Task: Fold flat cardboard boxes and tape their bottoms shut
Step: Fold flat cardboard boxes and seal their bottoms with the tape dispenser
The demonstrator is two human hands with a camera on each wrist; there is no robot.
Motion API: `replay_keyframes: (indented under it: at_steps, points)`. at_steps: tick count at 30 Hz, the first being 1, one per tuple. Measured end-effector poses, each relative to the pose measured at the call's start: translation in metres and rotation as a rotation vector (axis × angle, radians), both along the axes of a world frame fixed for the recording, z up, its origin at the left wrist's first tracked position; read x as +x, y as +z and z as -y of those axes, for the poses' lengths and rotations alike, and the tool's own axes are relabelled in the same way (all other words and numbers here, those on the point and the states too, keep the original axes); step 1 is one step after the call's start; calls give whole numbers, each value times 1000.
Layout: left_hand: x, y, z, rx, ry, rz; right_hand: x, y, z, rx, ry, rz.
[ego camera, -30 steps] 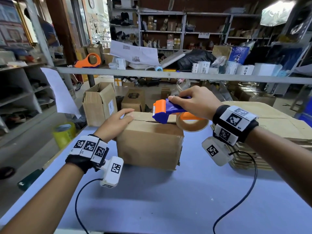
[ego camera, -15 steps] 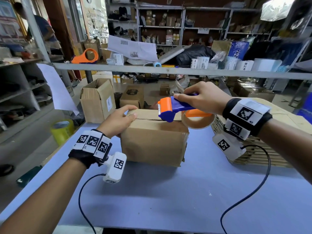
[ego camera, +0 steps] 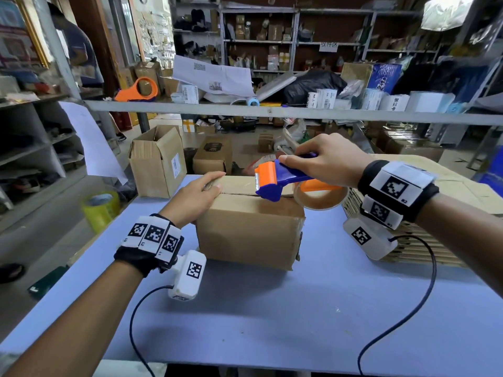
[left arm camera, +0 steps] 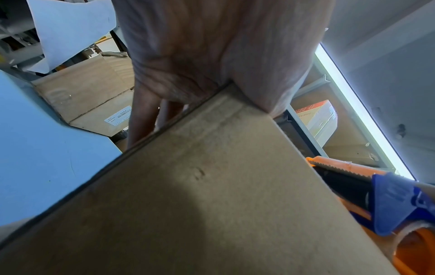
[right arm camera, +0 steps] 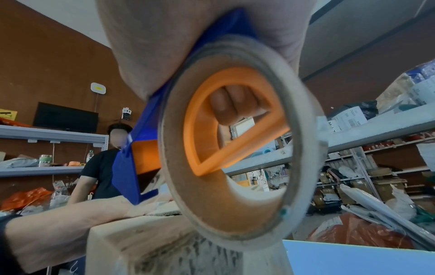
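The folded cardboard box [ego camera: 249,227] sits on the blue table [ego camera: 272,317], light, stiff and probably prone to sliding. The left hand [ego camera: 194,198] lies flat on its near-left top edge, bracing it. Above its seam, the right hand [ego camera: 326,161] grips the tape dispenser [ego camera: 277,180].

Both my forearms are bare. In the lower left of the head view, my left wrist wears a black band [ego camera: 141,254] carrying three white square-code tags, with a white camera block [ego camera: 187,276] trailing a dark cable [ego camera: 133,317]. At right, a matching black band [ego camera: 397,194], tagged block [ego camera: 367,238] and cable [ego camera: 402,319].
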State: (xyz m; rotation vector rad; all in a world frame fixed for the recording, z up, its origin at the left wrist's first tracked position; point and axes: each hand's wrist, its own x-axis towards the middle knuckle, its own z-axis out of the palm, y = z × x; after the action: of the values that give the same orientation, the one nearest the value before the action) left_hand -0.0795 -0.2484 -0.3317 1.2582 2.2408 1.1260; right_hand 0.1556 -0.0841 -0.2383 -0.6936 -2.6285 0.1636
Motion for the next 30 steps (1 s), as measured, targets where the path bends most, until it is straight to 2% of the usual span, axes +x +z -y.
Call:
replay_keyframes:
  at_steps: [15, 30]
  points:
    - [-7, -14, -6, 32, -20, 106, -6, 2, -5, 47, 17, 80]
    - [-8, -33, -10, -4, 0, 196, -30, 11, -1, 187, 0, 259]
